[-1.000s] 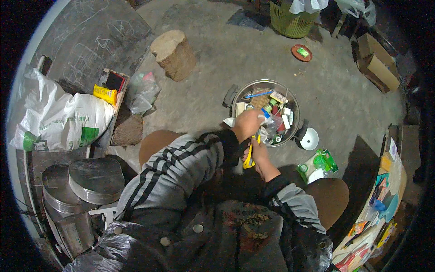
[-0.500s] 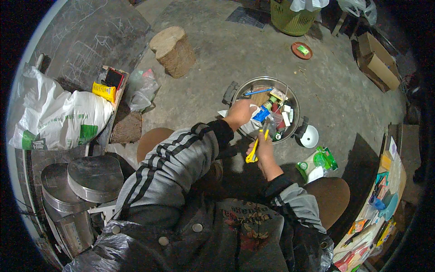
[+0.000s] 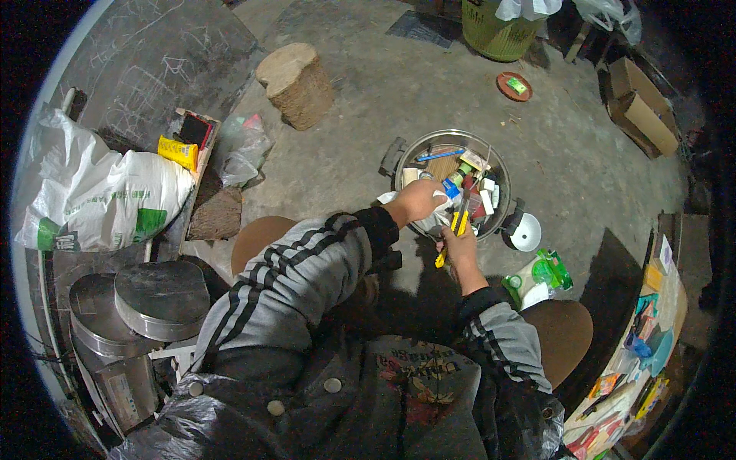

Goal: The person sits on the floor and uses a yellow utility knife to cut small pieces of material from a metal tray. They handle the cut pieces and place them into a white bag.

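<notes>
Right hand (image 3: 461, 248) grips slim yellow utility knife (image 3: 460, 222), best angled clear of left hand (image 3: 419, 201) alongside, pinching crumpled white material (image 3: 440, 199).

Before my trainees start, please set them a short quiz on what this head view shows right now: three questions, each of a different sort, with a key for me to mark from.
1. Which of the person's hands grips the yellow tool?
2. True or false: the slim blue item lies inside the metal pot.
3. The round plate on the floor is mainly: A) blue, B) reddish brown, C) white.

Key:
1. The right hand.
2. True.
3. B.
</notes>
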### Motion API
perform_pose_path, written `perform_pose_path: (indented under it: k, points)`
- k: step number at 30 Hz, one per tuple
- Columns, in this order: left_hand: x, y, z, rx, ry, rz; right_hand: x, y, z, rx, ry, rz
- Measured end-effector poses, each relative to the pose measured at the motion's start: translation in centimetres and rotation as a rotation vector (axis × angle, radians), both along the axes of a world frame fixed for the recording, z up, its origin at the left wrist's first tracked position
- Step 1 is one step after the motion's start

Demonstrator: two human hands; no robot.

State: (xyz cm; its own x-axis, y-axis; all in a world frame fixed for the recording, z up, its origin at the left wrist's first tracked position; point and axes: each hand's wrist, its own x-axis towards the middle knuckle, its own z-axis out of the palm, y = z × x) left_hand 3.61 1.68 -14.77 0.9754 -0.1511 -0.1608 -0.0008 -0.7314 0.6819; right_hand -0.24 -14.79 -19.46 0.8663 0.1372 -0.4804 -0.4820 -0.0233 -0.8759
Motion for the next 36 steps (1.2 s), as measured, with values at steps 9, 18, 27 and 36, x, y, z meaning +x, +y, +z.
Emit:
perform_pose_path:
  k: [9, 18, 27, 36]
  points:
    - [0.0, -0.1, -0.6, -0.040, -0.034, 0.010, 0.5, -0.6, -2.3, -0.036, -0.070, -0.055]
    - [-0.3, -0.5, 0.1, 0.017, -0.051, 0.001, 0.3, -0.5, -1.8, -0.085, -0.065, -0.086]
    - [-0.5, 0.1, 1.4, 0.151, 0.007, 0.104, 0.3, -0.9, -4.0, -0.091, -0.118, -0.108]
    - [-0.4, 2.0, 0.4, 0.200, 0.116, 0.235, 0.4, -1.2, -3.2, -0.232, -0.108, -0.004]
